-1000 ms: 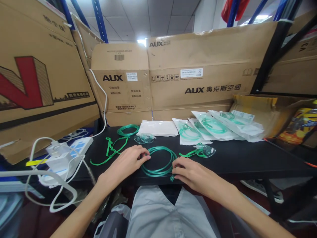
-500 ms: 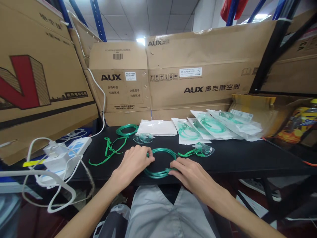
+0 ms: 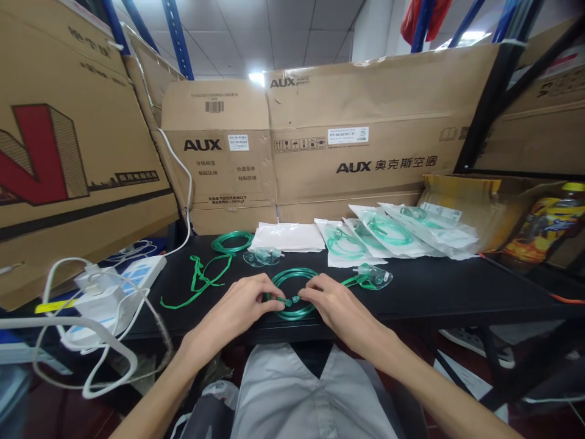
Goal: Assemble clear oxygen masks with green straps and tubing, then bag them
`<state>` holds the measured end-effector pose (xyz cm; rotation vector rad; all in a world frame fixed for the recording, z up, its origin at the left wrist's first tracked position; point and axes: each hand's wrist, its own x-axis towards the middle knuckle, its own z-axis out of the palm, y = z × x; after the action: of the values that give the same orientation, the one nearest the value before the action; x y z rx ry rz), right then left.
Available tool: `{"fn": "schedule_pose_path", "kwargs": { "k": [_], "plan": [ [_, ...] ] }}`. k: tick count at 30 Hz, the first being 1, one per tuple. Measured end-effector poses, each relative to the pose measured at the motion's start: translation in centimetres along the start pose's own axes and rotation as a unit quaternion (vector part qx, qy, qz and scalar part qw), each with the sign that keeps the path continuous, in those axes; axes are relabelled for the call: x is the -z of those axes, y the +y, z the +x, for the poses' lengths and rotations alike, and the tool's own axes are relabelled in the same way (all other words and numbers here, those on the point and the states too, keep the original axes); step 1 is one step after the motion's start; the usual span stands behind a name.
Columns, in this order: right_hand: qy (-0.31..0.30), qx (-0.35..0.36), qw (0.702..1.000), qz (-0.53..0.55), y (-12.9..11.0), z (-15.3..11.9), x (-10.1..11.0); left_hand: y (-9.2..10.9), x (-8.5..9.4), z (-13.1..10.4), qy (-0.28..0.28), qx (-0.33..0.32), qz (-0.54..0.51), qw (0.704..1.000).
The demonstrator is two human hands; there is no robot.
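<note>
**While my left hand [image 3: 256, 294] and right hand [image 3: 329, 297] pinch, a coil of green tubing [image 3: 295, 273] lies between them**

Though the parts are small, I can make out what my fingers grasp. My left thumb and fingertips are pinched on one end of the tubing, and its green connector [image 3: 287, 302] sticks out toward the right. My right fingertips pinch the other end, and its paler tip [image 3: 296, 299] points back at the first. The two ends are just beside each other, across the middle of the loop; I can't tell whether they touch.

The coil rests flat near the front edge of the black table [image 3: 434, 296], its loops stacked in a ring, its sides partly covered by my fingers.

Just past my right hand lies a clear mask [image 3: 377, 277] with a green strap, which runs toward my wrist. Beyond my left hand are a loose green strap [image 3: 198, 277], a second clear mask [image 3: 262, 257] and, farther back, another green coil [image 3: 219, 246]. White packets [image 3: 289, 238] lie flat beside that coil. To their right, see-through packages [image 3: 350, 244] overlap in a fanned row, green tubing showing inside. A power strip [image 3: 145, 272] sits at the table's left end, tangled in white cables. Cardboard boxes [image 3: 365, 110] stand along the back.
</note>
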<state>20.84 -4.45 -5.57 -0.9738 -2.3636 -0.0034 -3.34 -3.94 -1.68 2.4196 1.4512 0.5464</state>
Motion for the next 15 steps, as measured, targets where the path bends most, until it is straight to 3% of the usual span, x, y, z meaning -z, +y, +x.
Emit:
{"fn": "schedule_pose_path", "kwargs": {
  "k": [4,8,11,15],
  "plan": [
    [-0.013,0.014,1.0,0.025,0.3,0.0,-0.3,-0.7,-0.5,0.0,0.041,-0.03,-0.018,0.999],
    [-0.036,0.009,0.996,0.087,0.3,-0.2,0.5,-0.6,-0.7,0.2,0.027,-0.011,-0.052,0.998],
    [-0.038,0.004,0.993,0.112,1.0,0.0,2.1,-0.2,-0.4,0.5,0.004,0.002,-0.057,0.998],
    [0.042,-0.054,0.996,0.065,3.9,-0.3,5.5,0.4,0.1,1.1,-0.016,-0.019,-0.066,0.997]
  ]
}}
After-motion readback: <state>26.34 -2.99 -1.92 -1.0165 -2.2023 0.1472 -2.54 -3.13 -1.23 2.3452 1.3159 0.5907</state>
